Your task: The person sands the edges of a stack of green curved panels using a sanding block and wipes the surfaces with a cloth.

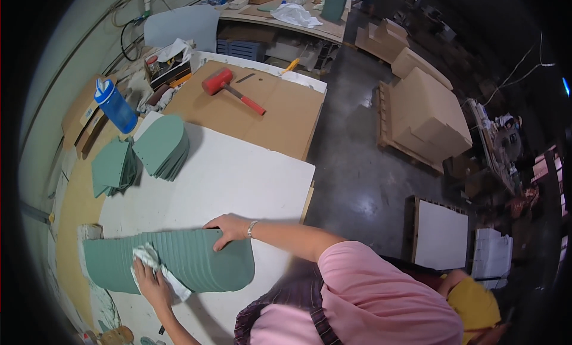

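Observation:
A long row of green rounded panels [196, 261] stands on edge, packed face to face, at the near left of the table. My left hand [154, 283] presses a crumpled white cloth [173, 285] against the middle of the row. At the row's right end, my right hand [231, 230] grips the top edge of the last panel, thumb on its outer face and fingers behind. Farther back lie two fanned stacks of green pieces, a rounded stack [162, 143] and a more angular stack [113, 166].
A red mallet [232, 90] lies on brown cardboard [271, 121] beyond the white tabletop [250, 172]. A blue bottle [116, 106] stands at the left. Cardboard boxes [432, 109] sit on a pallet across the floor. Another person in yellow [473, 303] is at the lower right.

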`<state>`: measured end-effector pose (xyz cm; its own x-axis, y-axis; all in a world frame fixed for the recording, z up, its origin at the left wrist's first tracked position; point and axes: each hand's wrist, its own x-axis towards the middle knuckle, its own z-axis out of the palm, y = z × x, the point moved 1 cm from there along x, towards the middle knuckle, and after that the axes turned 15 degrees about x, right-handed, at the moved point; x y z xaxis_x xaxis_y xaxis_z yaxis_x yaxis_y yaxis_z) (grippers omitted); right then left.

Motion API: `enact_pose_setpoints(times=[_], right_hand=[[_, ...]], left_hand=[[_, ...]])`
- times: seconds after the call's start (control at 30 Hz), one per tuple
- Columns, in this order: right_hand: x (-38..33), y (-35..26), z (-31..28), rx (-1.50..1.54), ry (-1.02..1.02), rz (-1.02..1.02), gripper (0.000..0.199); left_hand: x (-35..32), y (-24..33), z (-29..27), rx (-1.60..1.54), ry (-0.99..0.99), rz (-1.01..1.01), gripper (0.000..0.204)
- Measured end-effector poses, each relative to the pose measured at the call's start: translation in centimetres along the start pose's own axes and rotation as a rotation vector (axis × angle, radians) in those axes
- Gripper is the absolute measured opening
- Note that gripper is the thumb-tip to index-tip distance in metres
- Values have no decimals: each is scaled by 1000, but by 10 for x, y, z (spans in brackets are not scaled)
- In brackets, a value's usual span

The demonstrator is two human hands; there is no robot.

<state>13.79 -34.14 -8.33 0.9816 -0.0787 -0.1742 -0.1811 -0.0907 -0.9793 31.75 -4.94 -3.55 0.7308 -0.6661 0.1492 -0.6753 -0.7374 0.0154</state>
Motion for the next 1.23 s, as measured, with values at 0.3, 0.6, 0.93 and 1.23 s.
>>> enact_pose_setpoints(times=[0.3,0.6,0.93,1.23], right_hand=[[1,-12,4,14,-3,64,80],[-7,-22,4,-34,40,112,81],[-46,-177,20,-1031,102,-285,54],[-122,-342,80,-1668,-303,-267,44]], left_hand=[[31,25,6,204,192,-79,34],[27,39,1,167,340,-81,31],[26,43,-5,171,365,-79,32],[28,19,24,-23,310,-73,48]])
